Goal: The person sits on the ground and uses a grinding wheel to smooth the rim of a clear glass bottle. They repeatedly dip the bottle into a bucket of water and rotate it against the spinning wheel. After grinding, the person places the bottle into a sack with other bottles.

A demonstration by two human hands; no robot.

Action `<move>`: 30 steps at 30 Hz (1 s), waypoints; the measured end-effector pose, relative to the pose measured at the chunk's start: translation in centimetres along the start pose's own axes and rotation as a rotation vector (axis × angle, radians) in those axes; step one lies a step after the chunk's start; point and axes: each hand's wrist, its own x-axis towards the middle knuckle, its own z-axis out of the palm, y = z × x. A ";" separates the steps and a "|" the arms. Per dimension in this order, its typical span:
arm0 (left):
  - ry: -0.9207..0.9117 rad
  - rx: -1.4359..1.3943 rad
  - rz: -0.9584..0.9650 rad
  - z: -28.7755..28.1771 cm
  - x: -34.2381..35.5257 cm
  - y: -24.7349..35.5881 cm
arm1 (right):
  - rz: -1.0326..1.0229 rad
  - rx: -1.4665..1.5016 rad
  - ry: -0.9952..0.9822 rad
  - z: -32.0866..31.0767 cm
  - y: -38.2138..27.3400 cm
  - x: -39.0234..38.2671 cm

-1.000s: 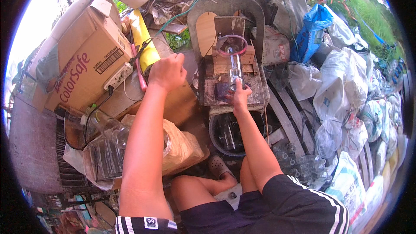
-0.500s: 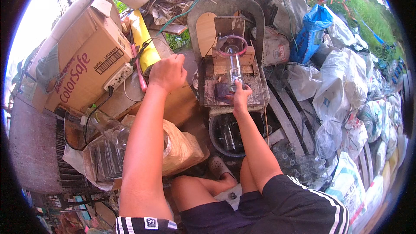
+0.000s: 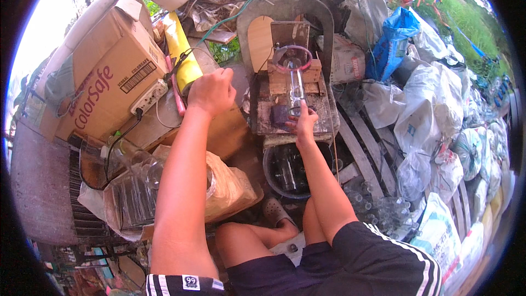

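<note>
My right hand grips the lower end of a clear glass bottle. The bottle slants away from me, its far end at a purple-rimmed ring on a wooden stand. A dark block lies just left of those fingers. My left hand is a closed fist above the wooden box, beside a yellow cylinder. Whatever that fist may hold is hidden.
Below the stand is a dark tub with glass in it. Glass bottles fill an open box at left, near a cardboard carton and a power strip. Plastic sacks and more glass pieces crowd the right side.
The fingers of my right hand have shifted slightly around the bottle's near end, and the bottle appears slightly turned. My left fist stays in place.
</note>
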 end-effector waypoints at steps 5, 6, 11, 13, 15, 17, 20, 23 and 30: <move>0.004 0.008 0.011 0.1 0.0 -0.3 | -0.134 -0.056 0.060 1.1 0.6 0.1; 0.003 0.011 0.011 0.2 0.0 -0.3 | -0.064 0.029 0.025 0.9 0.7 0.3; -0.004 0.011 0.002 0.2 0.0 -0.2 | 0.235 0.380 -0.271 -1.5 0.2 1.3; -0.004 0.014 -0.001 0.1 0.0 -0.1 | 0.199 0.273 -0.290 -1.8 0.0 1.5; -0.008 0.011 0.002 0.1 0.0 -0.1 | 0.134 0.097 -0.160 -1.4 0.1 1.4; -0.007 0.010 0.007 0.0 0.0 -0.1 | 0.003 -0.130 0.068 0.0 0.6 1.1; 0.002 0.008 0.016 0.0 0.0 -0.1 | -0.202 -0.171 0.131 1.1 1.5 0.7; 0.002 0.005 0.014 0.0 0.0 -0.1 | 0.034 0.142 -0.134 0.2 1.3 0.8; -0.002 0.007 0.004 0.0 0.0 -0.1 | 0.066 0.068 -0.024 0.4 1.3 0.6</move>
